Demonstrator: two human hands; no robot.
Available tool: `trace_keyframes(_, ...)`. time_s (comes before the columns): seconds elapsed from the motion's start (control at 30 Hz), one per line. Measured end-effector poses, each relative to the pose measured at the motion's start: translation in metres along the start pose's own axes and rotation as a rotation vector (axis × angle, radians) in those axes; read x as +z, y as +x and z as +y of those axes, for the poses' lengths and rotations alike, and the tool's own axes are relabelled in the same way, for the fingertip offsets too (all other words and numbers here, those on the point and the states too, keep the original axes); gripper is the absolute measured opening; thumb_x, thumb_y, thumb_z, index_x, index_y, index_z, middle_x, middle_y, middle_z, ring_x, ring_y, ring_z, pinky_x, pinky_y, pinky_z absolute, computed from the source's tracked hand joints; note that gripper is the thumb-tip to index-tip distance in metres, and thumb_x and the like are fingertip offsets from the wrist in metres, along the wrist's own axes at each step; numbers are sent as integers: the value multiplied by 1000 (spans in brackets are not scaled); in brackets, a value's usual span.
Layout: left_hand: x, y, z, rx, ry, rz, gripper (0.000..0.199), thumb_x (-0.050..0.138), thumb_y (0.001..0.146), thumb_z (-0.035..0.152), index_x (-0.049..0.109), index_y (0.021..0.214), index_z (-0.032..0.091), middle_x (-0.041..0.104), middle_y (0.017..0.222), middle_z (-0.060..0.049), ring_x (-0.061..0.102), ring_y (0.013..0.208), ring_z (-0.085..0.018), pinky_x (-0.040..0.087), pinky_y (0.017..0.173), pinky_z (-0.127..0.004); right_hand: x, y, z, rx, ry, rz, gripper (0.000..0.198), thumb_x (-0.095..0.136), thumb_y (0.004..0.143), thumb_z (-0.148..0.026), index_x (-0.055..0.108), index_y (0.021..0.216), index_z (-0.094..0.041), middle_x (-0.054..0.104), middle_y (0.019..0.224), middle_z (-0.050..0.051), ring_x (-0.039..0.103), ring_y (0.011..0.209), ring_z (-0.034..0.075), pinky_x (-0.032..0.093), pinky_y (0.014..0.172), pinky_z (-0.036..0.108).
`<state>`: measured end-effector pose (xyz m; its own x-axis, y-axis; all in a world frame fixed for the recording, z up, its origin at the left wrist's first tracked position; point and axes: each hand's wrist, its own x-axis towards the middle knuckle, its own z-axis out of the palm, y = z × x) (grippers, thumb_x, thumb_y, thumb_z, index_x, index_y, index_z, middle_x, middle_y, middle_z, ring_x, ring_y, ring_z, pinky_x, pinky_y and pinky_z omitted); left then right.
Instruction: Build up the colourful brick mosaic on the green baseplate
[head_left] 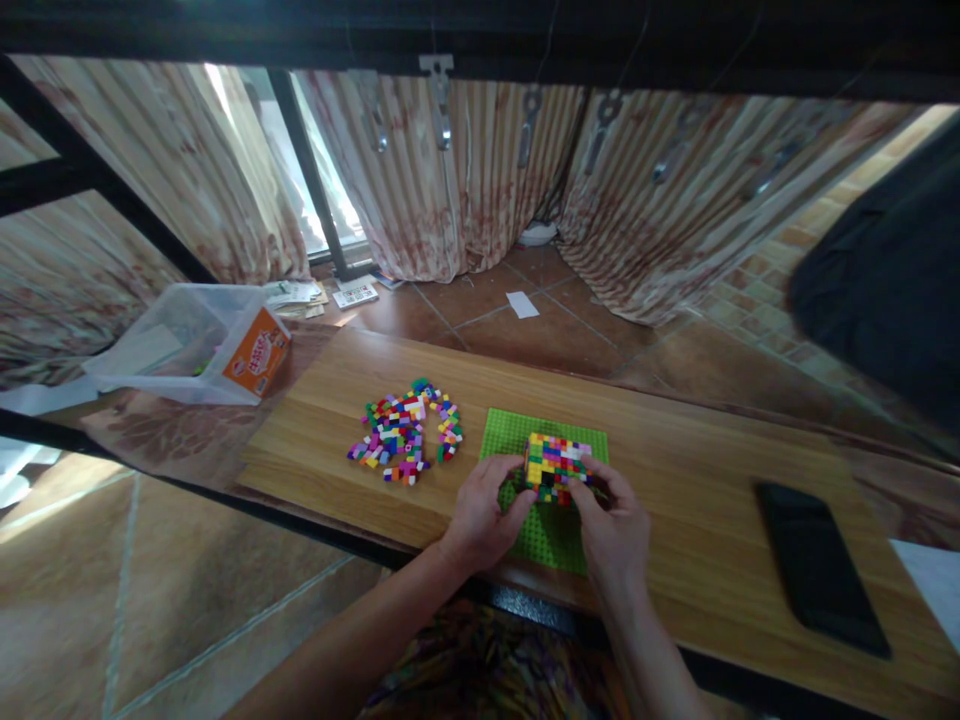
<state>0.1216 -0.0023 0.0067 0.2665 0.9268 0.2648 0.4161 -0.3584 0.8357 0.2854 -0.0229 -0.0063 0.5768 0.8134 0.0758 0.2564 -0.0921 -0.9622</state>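
While gripping the block of coloured bricks (556, 460) from both sides, held it over the green baseplate (553, 540) on the wooden table (300, 440), to the right of the loose bricks (394, 435). Pinched its left end between the thumb and fingers of the left hand (482, 515), and closed the right hand (619, 525) around its right end, with the thumb on the near side and the fingers toward the far corner. Could not tell whether to call it locked onto the studs or merely resting there. Saw a dark spot near the front edge (a black brick or a gap, impossible to say which). Judged uneven pressure the main danger: by squeezing harder from one side, could have sprung bricks out of the top or split the block along a seam. By pressing down out of line with the studs, risked leaving a corner raised. Noted a lesser hazard in the loose bricks: by swinging the left forearm wide, could have swept some off the table's near edge. Counted the black phone (821, 570), over on the right, well apart and out of harm's way.
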Motion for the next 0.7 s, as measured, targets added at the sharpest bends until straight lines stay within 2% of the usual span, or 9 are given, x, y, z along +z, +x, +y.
trace_keyframes(0.37, 1, -1, 1, 14, 16, -3, 27, 59, 85, 20, 55, 111, 19, 65, 109, -8, 59, 104, -21, 48, 93, -37, 3, 2, -5, 2, -47, -2, 40, 65, 68, -37, 70, 103, -18, 69, 104, 10, 64, 88, 21, 49, 84, 40)
trace_keyframes(0.53, 2, -1, 1, 18, -7, 16, 28, 59, 85, 22, 56, 112, 19, 64, 109, -8, 60, 102, -21, 49, 91, -37, 2, 3, -2, -8, -13, -30, 43, 66, 68, -40, 70, 105, -18, 71, 103, 11, 65, 89, 22, 49, 83, 38)
trace_keyframes(0.7, -3, -7, -1, 17, -4, 94, 27, 57, 85, 21, 55, 112, 18, 64, 105, -9, 61, 96, -21, 51, 86, -36, -2, 6, 2, -31, 22, -71, 47, 68, 67, -45, 71, 106, -18, 72, 104, 11, 65, 92, 23, 50, 83, 37)
